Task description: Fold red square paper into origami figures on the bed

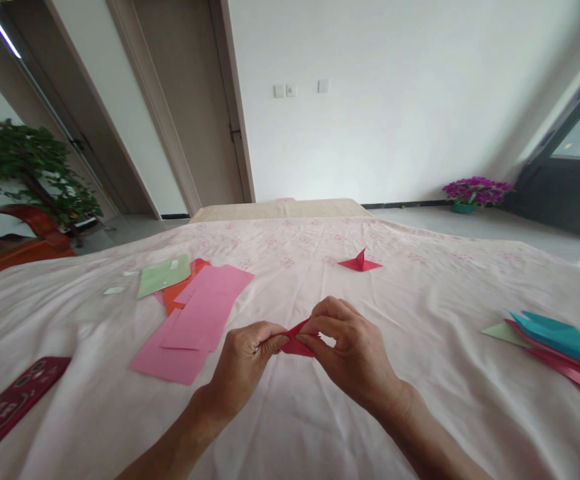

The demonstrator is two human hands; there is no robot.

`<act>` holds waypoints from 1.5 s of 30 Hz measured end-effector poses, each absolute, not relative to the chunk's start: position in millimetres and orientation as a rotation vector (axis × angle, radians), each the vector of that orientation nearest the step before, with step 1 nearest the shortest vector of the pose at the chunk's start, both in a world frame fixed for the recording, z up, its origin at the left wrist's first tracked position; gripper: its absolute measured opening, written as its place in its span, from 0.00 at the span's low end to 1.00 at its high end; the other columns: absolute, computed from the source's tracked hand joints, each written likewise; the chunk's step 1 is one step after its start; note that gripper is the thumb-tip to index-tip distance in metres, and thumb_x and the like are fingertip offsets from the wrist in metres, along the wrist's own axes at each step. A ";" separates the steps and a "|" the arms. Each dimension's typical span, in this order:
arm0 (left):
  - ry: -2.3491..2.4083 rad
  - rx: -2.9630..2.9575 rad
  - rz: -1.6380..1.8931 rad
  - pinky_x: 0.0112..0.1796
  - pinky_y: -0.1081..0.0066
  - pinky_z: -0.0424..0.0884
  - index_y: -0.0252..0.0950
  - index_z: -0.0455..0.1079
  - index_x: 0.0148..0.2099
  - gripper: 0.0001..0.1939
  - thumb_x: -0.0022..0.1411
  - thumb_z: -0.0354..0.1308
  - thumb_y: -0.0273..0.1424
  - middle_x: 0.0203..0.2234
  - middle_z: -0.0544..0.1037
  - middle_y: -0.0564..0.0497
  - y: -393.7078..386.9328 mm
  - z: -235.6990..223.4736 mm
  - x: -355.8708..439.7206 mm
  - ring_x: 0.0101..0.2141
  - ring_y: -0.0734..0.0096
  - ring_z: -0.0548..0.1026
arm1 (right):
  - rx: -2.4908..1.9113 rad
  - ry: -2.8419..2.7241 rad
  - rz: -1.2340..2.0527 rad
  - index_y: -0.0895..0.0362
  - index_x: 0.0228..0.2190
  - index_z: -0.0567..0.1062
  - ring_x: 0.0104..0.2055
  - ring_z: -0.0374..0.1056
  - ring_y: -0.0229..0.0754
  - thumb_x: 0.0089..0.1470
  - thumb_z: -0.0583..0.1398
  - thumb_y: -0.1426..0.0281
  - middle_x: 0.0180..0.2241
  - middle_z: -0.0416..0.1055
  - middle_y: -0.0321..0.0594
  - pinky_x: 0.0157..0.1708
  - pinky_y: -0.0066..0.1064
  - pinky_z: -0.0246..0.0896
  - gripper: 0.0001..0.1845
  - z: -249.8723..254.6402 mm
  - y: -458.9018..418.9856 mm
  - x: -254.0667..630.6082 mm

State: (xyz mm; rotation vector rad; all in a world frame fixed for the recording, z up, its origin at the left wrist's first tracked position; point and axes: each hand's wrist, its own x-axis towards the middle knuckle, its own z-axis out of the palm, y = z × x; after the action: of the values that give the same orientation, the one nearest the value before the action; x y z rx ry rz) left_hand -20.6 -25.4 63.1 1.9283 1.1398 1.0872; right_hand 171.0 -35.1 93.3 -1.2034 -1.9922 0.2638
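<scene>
A small piece of folded red paper (297,345) is held above the cloth, between my two hands. My left hand (253,350) pinches its left corner between thumb and fingers. On the other side, my right hand (347,337) grips the upper right part with thumb and forefinger, and those fingers hide some of the folds. Farther off, a second folded red paper piece (361,263) rests on the cloth with one point sticking up.
Pink paper sheets (210,310) lie left of my hands, beside an orange sheet (185,287) and a green sheet (164,275). A dark red phone-like object (15,407) is at lower left. Folded blue paper (563,337) tops a pile at right. Patterned cloth (420,320) covers the surface.
</scene>
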 end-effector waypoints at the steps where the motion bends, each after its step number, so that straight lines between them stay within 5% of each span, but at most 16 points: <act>1: 1.144 1.925 1.081 0.30 0.76 0.67 0.37 0.77 0.36 0.10 0.64 0.56 0.35 0.24 0.77 0.53 -25.1 63.1 -21.2 0.27 0.72 0.74 | -1.200 -1.991 0.259 0.49 0.27 0.78 0.33 0.65 0.37 0.55 0.62 0.68 0.31 0.70 0.34 0.31 0.29 0.56 0.06 93.8 -35.0 171.9; 13: 0.983 1.168 1.245 0.33 0.68 0.75 0.31 0.76 0.37 0.14 0.60 0.61 0.39 0.28 0.80 0.47 -17.1 41.1 -7.7 0.30 0.67 0.77 | -1.105 -1.628 0.622 0.53 0.30 0.78 0.29 0.65 0.36 0.54 0.61 0.69 0.29 0.70 0.36 0.27 0.27 0.59 0.05 96.6 -25.1 180.3; 24: 0.908 1.078 1.317 0.33 0.69 0.76 0.31 0.77 0.38 0.12 0.59 0.63 0.36 0.30 0.80 0.46 -23.6 40.0 -1.0 0.30 0.68 0.78 | -1.066 -1.548 0.901 0.52 0.30 0.79 0.27 0.65 0.34 0.49 0.63 0.71 0.29 0.74 0.34 0.24 0.24 0.58 0.04 87.5 -27.8 164.7; 38: 0.830 0.957 1.327 0.31 0.68 0.78 0.32 0.77 0.37 0.13 0.56 0.65 0.37 0.29 0.80 0.48 -24.2 31.5 1.9 0.28 0.68 0.78 | -1.062 -1.499 0.935 0.53 0.34 0.78 0.30 0.69 0.36 0.49 0.64 0.68 0.32 0.75 0.36 0.24 0.24 0.62 0.07 95.0 -37.8 157.0; 45: 0.808 0.960 1.332 0.32 0.66 0.78 0.33 0.77 0.35 0.13 0.54 0.66 0.39 0.29 0.80 0.48 -21.5 29.1 1.5 0.28 0.68 0.78 | -1.068 -1.474 0.903 0.55 0.30 0.75 0.24 0.66 0.32 0.51 0.63 0.70 0.25 0.72 0.32 0.20 0.22 0.59 0.02 86.2 -38.4 153.2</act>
State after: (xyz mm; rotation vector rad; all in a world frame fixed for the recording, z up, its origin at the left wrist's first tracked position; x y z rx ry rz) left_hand 1.5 -21.5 29.1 0.9605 0.8075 1.3316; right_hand 153.2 -38.4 86.2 -1.0680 -1.4744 0.9035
